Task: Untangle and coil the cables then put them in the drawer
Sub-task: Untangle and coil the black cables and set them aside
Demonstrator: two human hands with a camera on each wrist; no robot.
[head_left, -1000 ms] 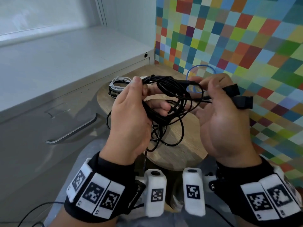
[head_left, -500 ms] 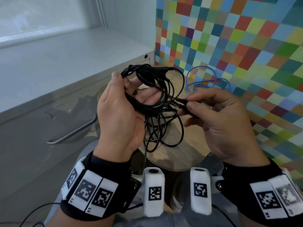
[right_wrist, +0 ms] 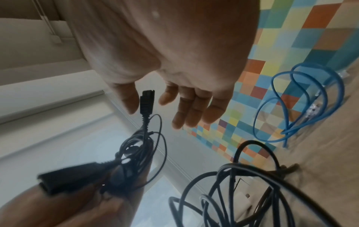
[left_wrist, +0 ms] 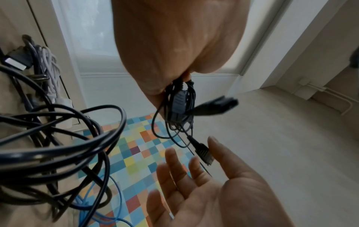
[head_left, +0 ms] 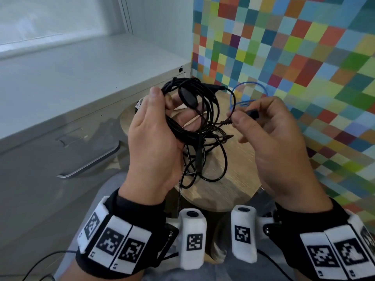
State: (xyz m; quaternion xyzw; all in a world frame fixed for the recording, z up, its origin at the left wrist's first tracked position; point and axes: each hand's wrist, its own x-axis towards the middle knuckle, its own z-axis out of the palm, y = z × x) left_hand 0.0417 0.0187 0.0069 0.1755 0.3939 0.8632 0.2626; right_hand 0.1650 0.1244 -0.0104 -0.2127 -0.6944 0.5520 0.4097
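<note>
My left hand [head_left: 172, 107] grips a tangled bundle of thin black cable [head_left: 194, 110] above the round wooden table [head_left: 233, 179]; loose loops hang down from it. My right hand [head_left: 236, 118] pinches the black connector [head_left: 251, 114] at one end of that cable between thumb and forefinger, a short way right of the bundle. The right wrist view shows the connector [right_wrist: 146, 101] between my fingertips and the bundle [right_wrist: 134, 155] in my left hand below. A blue cable [head_left: 241, 94] lies on the table near the wall. The drawer [head_left: 60, 155] at the left is closed.
A thicker black cable [left_wrist: 58, 145] lies in loops on the table, with a white cable [left_wrist: 48, 64] behind it. The drawer handle [head_left: 91, 163] sticks out close to my left wrist. A multicoloured checked wall [head_left: 304, 67] borders the table on the right.
My right hand has moved right with the connector, drawing the cable end out of the bundle. My left hand has kept its grip and turned the bundle slightly.
</note>
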